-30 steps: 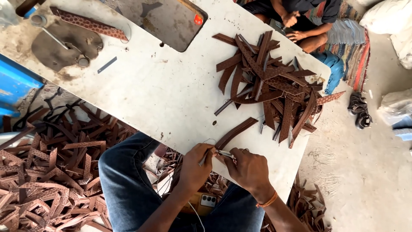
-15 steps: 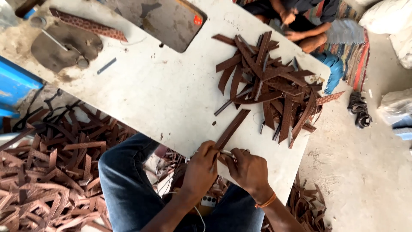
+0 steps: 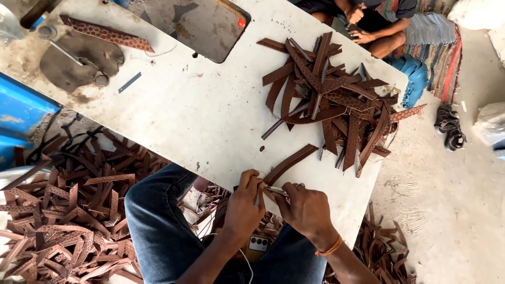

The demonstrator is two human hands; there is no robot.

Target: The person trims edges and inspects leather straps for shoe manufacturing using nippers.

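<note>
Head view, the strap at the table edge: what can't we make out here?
- Near end of the brown strap: covered by the left hand and right hand.
- Small metal tool between the hands: too small and mostly hidden to identify.
- Device on the lap: partly behind the left wrist.
- Seated person across the white table: cut off by the top edge.

White plastic sacks (image 3: 476,11) — floor, far right edge.

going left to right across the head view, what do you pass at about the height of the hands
Heap of brown strips on the floor → blue-jeaned knee → left hand → right hand, both gripping the brown strip at the white table's edge → bare concrete floor.
</note>
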